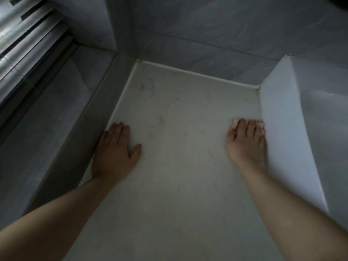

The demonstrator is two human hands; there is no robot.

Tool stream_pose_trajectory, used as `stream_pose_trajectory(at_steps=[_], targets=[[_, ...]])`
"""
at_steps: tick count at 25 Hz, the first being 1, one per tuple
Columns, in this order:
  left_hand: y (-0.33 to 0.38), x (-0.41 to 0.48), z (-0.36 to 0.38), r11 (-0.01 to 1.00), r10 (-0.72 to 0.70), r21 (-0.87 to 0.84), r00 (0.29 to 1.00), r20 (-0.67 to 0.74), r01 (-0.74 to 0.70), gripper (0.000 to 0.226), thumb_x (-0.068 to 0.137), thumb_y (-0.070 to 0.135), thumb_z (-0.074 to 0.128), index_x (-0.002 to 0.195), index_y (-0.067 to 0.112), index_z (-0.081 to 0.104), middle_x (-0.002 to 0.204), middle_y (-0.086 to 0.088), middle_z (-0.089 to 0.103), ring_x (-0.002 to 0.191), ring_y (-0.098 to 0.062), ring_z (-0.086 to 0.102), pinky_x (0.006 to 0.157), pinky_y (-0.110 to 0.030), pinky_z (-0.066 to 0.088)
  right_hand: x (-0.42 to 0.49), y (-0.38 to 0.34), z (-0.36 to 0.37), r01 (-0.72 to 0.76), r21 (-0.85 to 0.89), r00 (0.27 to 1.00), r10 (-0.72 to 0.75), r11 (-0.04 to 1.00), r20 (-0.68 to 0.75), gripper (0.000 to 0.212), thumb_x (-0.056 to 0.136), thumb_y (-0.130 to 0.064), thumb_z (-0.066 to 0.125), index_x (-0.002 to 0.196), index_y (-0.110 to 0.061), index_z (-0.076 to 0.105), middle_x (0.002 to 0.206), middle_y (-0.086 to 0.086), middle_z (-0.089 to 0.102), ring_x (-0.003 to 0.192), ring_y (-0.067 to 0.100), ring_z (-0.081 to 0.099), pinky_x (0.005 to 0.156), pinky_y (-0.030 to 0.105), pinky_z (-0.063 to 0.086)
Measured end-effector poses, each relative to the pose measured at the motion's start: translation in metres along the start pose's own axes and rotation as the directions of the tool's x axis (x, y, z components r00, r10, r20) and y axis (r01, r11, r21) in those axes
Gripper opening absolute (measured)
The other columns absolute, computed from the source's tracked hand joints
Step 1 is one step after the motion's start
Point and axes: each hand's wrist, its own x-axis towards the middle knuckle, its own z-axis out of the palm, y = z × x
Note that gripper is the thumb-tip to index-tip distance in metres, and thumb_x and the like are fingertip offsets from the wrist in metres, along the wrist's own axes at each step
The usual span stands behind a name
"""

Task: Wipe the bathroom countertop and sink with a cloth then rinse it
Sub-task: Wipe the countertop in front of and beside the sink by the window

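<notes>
Wiping countertop (178, 166): your right hand (246, 142) presses flat on, seemingly, a pinkish cloth (235, 122) by the sink (301, 129); left hand (114, 149) flat; sweep leftward next.

Sink (293, 129) right of countertop (178, 157)

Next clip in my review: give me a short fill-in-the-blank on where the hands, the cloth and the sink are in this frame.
1. The left hand lies flat on the ____.
2. The right hand presses a pink ____ onto that same surface.
3. The white sink rises directly on the ____ side of the right hand.

Missing words: countertop; cloth; right.
</notes>
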Motion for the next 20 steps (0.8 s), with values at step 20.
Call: stream_pose_trajectory(at_steps=[20], targets=[[-0.002,-0.098,-0.014,0.998,0.017,0.062,0.997,0.078,-0.022,0.066,0.086,0.048,0.028,0.135,0.009,0.045,0.141,-0.014,0.045,0.13,-0.032,0.04,0.107,-0.038,0.018,-0.071,0.018,-0.012,0.178,-0.077,0.984,-0.179,0.981,-0.007,0.049,0.097,-0.042,0.023,0.138,-0.023,0.04,0.15,0.014,0.032,0.138,0.036,0.024,0.114,0.049,0.017]])
